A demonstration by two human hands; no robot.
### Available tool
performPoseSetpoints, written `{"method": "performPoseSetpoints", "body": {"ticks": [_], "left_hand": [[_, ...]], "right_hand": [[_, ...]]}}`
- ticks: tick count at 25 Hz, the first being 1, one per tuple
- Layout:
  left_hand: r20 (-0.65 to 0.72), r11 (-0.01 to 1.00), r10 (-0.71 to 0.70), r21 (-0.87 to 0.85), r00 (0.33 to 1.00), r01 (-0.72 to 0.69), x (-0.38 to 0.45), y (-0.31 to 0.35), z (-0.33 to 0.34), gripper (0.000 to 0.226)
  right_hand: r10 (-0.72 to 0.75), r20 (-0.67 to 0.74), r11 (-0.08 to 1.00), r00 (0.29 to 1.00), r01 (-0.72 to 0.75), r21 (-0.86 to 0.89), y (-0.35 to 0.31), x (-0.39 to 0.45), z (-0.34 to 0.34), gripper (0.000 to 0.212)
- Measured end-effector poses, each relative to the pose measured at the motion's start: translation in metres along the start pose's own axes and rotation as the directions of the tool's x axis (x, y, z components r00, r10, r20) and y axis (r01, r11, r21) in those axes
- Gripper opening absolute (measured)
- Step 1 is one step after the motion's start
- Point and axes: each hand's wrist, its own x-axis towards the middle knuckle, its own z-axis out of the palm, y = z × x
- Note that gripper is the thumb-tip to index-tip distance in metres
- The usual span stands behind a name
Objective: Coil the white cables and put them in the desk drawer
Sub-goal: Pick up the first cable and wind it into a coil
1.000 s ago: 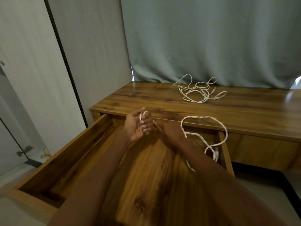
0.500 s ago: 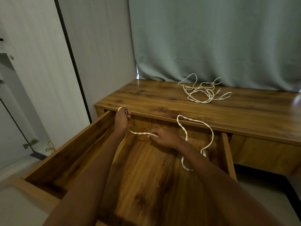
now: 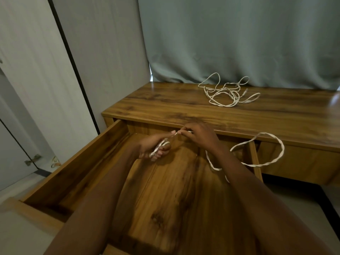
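White twisted cable (image 3: 272, 153), partly wound, was held above the open wooden desk drawer (image 3: 77, 168), presumably so that the finished coil could be lowered straight in. The left hand (image 3: 152, 146) had its fingers curled around a few gathered turns, serving as the spool; the right hand (image 3: 199, 137), just beside it above the drawer's far end, pinched the strand between thumb and fingertips where it left the bundle, apparently to keep it taut and guide the next turn. The unwound remainder passed under the right wrist and swung in a wide loop past the drawer's right wall, hanging in front of the desk face; its free end was hidden behind the right forearm. Coiling of this cable was judged well short of complete. A second loose tangle of white cable (image 3: 226, 92) lay on the brown wood-grain desk top (image 3: 165, 103), beyond the drawer and to its right, close to the grey-green curtain (image 3: 239, 39), untouched and evidently awaiting its turn. The drawer floor, where visible between the forearms, showed no coil yet stored
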Motion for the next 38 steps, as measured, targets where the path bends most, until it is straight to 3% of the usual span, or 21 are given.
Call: {"method": "performPoseSetpoints", "body": {"ticks": [3,6,9,12,14,16,17,19,20,21,22,23,25,27,29,32,34,36,38], "left_hand": [[0.077,0.944,0.218,-0.268,0.973,-0.19,0.0,0.001,-0.004,0.046],[0.08,0.725,0.469,-0.604,0.88,-0.331,0.001,0.009,0.001,0.042],[-0.234,0.416,0.608,-0.72,0.758,-0.555,-0.001,0.019,-0.001,0.038],[-0.631,0.228,0.467,-0.591,0.62,-0.774,-0.007,0.021,-0.009,0.035],[-0.788,0.153,0.333,-0.497,0.518,-0.854,-0.008,0.018,-0.015,0.035],[-0.878,0.199,0.233,-0.377,0.418,-0.904,-0.006,0.015,-0.022,0.036],[-0.921,0.318,0.19,-0.27,0.34,-0.909,-0.005,0.012,-0.027,0.037],[-0.968,0.648,0.186,-0.007,0.167,-0.762,-0.004,-0.002,-0.037,0.039],[-0.964,0.773,0.239,0.118,0.114,-0.623,-0.003,-0.01,-0.042,0.041],[-0.944,0.852,0.313,0.231,0.105,-0.47,-0.003,-0.019,-0.047,0.044],[-0.914,0.894,0.377,0.316,0.152,-0.318,-0.002,-0.027,-0.053,0.048],[-0.876,0.907,0.415,0.375,0.247,-0.194,-0.002,-0.031,-0.057,0.051],[-0.759,0.89,0.414,0.452,0.503,-0.051,-0.001,-0.03,-0.056,0.057],[-0.588,0.854,0.38,0.519,0.714,-0.028,0.001,-0.023,-0.038,0.06],[-0.414,0.912,0.287,0.394,0.864,-0.114,-0.001,-0.011,-0.011,0.058],[-0.19,0.991,0.131,0.008,0.973,-0.132,-0.007,0.005,0.01,0.085],[-0.052,0.983,0.159,-0.084,0.986,-0.163,-0.008,0.011,0.011,0.087],[0.034,0.951,0.275,-0.157,0.961,-0.266,-0.008,0.014,0.01,0.07],[0.006,0.878,0.396,-0.295,0.918,-0.377,-0.007,0.015,0.009,0.044]], "right_hand": [[0.127,0.034,0.984,0.991,-0.13,0.118,-0.006,-0.001,0.007,0.035],[0.215,0.11,0.899,0.97,-0.241,0.366,-0.018,-0.004,0.02,0.054],[0.23,0.291,0.746,0.928,-0.361,0.559,-0.026,-0.009,0.037,0.038],[0.162,0.564,0.649,0.81,-0.518,0.558,-0.032,-0.014,0.048,0.019],[0.095,0.707,0.711,0.701,-0.545,0.445,-0.038,-0.015,0.05,0.021],[0.056,0.774,0.816,0.631,-0.475,0.329,-0.05,-0.016,0.046,0.019],[0.052,0.781,0.869,0.622,-0.413,0.271,-0.055,-0.015,0.045,0.018],[0.015,0.724,0.974,0.689,-0.174,0.146,-0.067,-0.012,0.037,0.017],[-0.03,0.662,0.996,0.749,-0.036,0.085,-0.071,-0.009,0.033,0.016],[-0.071,0.583,0.997,0.809,0.05,0.051,-0.072,-0.007,0.028,0.014],[-0.098,0.495,0.995,0.863,0.083,0.054,-0.071,-0.004,0.023,0.013],[-0.115,0.391,0.992,0.913,0.085,0.093,-0.068,-0.003,0.017,0.014],[-0.122,0.211,0.973,0.97,0.075,0.216,-0.055,0.0,0.01,0.018],[-0.092,0.098,0.956,0.991,0.06,0.288,-0.045,0.0,0.004,0.021],[-0.018,0.016,0.963,1.0,0.013,0.269,-0.041,-0.001,-0.002,0.026],[0.121,-0.003,0.981,0.993,-0.119,0.152,-0.03,-0.002,-0.008,0.039],[0.193,0.001,0.976,0.981,-0.193,0.099,-0.016,-0.002,-0.006,0.048],[0.226,0.046,0.973,0.973,-0.228,0.032,-0.007,-0.003,-0.003,0.054],[0.253,0.146,0.967,0.956,-0.243,-0.078,-0.008,-0.004,0.001,0.055]]}}
